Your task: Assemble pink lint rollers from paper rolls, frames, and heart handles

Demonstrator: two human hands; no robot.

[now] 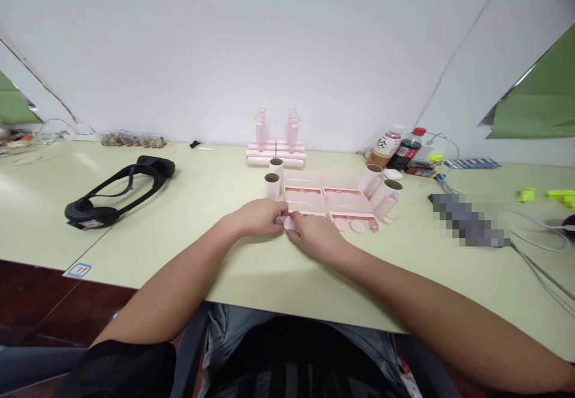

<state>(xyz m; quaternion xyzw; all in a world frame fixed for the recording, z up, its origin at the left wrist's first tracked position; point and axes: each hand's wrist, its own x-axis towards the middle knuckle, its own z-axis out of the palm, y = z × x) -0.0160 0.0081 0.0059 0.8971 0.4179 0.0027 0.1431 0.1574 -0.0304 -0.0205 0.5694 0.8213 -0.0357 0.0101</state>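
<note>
My left hand (260, 217) is closed, its thumb and fingers pinching a small clear plastic piece (279, 219). Pressed up against it, my right hand (317, 234) is closed on a round pink disc (290, 223). The fingers hide how the two pieces meet. Just beyond my hands lie pink open trays (345, 197), and two more pink discs (349, 225) rest on the near side. White tubes with brown insides (272, 187) stand to the left of the trays, with similar tubes (390, 194) on the right.
Against the wall stands a group of pink tubes and upright holders (276, 161). A black headset (121, 197) lies at the left. Two drink bottles (406, 148), a blurred dark object (467, 221) and white cables (539, 239) are on the right.
</note>
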